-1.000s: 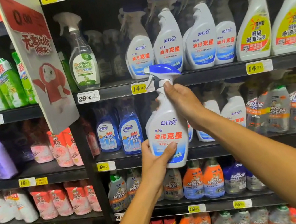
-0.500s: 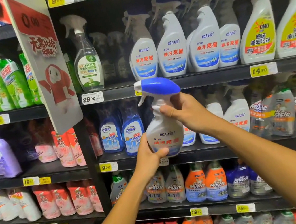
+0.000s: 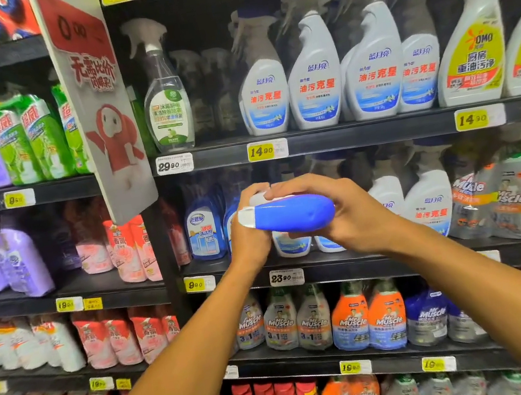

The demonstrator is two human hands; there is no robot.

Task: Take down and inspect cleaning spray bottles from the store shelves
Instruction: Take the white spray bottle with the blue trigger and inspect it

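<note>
I hold a white spray bottle with a blue trigger head [image 3: 292, 214] in front of the second shelf, tipped toward me so that mostly its blue top shows. My right hand [image 3: 346, 215] grips it at the neck from the right, fingers curled over the top. My left hand [image 3: 251, 232] holds its body from the left; most of the body is hidden behind the head and my hands. Matching white bottles [image 3: 314, 70] stand in a row on the shelf above.
A hanging red-and-white promo sign [image 3: 95, 96] juts out at the left of the bay. Clear spray bottle [image 3: 163, 90], yellow-label sprays [image 3: 473, 43], Mr Muscle bottles [image 3: 351, 319] and blue bottles [image 3: 204, 229] fill the black shelves [image 3: 361, 133]. Refill pouches [image 3: 23, 138] sit at left.
The bottle has tipped from upright to top-toward-me and dropped slightly. My left hand moved from the base up to the bottle's side, near the nozzle; the right keeps its grip at the neck.
</note>
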